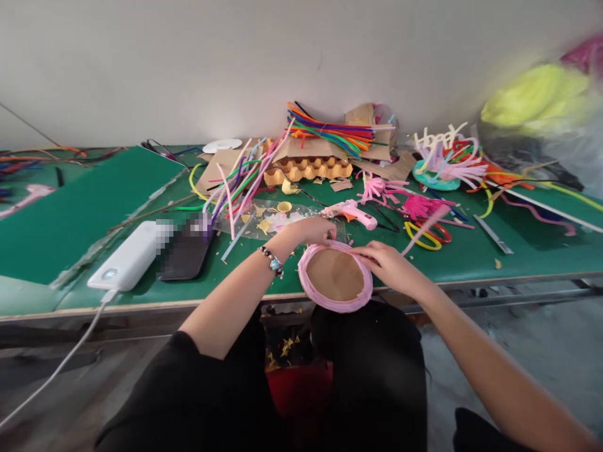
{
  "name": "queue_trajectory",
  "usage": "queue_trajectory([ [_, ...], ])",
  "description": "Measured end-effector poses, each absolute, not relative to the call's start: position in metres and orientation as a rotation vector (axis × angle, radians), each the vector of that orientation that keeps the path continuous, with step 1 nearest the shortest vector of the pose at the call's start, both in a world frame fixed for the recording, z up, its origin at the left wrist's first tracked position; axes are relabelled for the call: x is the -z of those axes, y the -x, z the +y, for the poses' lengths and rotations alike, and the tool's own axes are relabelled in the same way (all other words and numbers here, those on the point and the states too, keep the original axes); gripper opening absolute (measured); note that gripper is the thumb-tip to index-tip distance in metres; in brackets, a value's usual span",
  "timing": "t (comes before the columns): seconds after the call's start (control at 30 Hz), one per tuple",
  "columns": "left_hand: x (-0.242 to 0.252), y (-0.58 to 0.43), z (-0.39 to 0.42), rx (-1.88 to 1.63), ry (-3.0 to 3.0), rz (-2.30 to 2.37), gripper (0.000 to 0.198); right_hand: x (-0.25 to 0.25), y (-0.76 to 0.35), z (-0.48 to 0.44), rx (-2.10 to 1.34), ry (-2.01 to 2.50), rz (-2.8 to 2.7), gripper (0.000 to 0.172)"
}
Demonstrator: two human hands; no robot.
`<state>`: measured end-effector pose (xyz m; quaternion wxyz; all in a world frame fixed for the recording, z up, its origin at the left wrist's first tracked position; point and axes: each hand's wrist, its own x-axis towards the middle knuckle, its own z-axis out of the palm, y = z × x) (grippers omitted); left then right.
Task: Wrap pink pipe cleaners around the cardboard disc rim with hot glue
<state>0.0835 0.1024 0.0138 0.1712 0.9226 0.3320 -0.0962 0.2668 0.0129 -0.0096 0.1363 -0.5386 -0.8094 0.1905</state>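
A round cardboard disc [335,276] rests tilted at the table's front edge, its rim ringed with light pink pipe cleaner. My left hand [316,232], a beaded bracelet on its wrist, is closed at the disc's far rim with fingers curled down; the fingertips are partly hidden. At the rim's right side, my right hand [389,265] pinches the pink strand against the disc. A loose pink pipe cleaner [425,230] sticks up behind the right hand. Just beyond the hands lies a pink glue gun [357,213].
Bundled coloured pipe cleaners [330,130] lie on cardboard above an egg tray [311,169]. Left are a white power bank [129,257] with a cable and a dark phone [188,251]. A knife blade [493,235] and pipe-cleaner flowers [424,206] lie right on the green table [466,263].
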Motion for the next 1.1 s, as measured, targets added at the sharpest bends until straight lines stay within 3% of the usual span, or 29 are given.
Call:
queue_trajectory([
  [0.57,-0.001,-0.011,0.084,0.066,-2.491,1.245,0.020,0.006,-0.201,0.029,-0.511,1.515,-2.512,0.047],
  [0.97,0.009,-0.021,0.089,-0.106,-2.570,1.186,0.019,0.000,-0.200,0.045,-0.499,1.487,-2.610,0.043],
  [1.1,0.009,-0.023,0.088,-0.107,-2.578,1.187,0.007,-0.005,-0.200,0.053,-0.446,1.461,-2.730,0.044],
])
